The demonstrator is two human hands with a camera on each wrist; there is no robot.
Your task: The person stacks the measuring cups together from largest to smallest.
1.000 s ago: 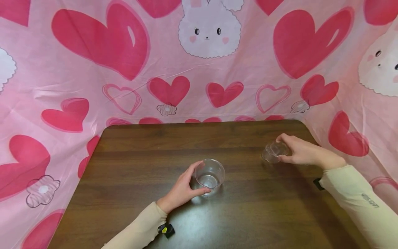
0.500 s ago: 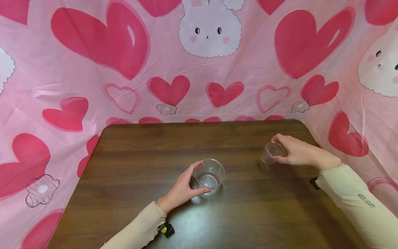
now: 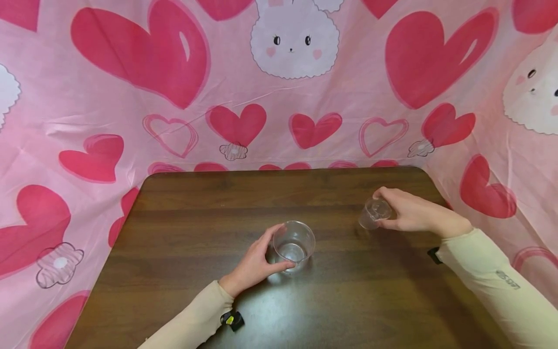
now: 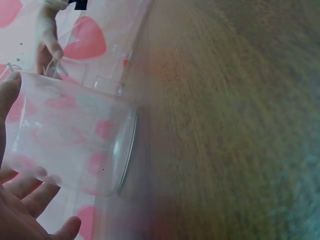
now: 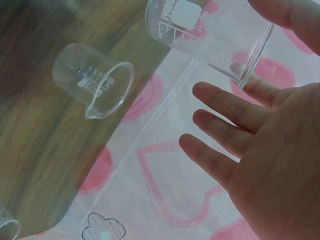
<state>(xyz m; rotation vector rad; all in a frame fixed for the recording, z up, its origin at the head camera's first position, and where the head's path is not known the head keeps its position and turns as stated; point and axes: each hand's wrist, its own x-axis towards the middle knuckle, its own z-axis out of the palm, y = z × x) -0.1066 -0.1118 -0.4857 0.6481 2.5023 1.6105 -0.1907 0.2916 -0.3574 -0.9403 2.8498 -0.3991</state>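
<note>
My left hand (image 3: 257, 261) grips a wide clear beaker (image 3: 301, 237) that stands upright near the middle of the table. In the left wrist view, thumb and fingers lie on either side of its clear wall. Further right, my right hand (image 3: 410, 211) pinches a smaller clear glass beaker (image 5: 210, 35) near its rim, between thumb and fingers. White print and scale lines mark its side, and the other fingers spread apart. Another small beaker (image 5: 80, 67) with white markings stands on the table below; the held beaker overlaps it in the head view.
At the lower left of the right wrist view, part of another clear glass vessel (image 5: 7, 225) stands near the table corner. The dark wooden table (image 3: 209, 194) has rounded back corners. Pink cloth (image 3: 270, 97) with hearts and rabbits hangs around its back and sides.
My right hand has moved a little to the left, carrying the small beaker with it. The left hand and its wide beaker have stayed in place.
</note>
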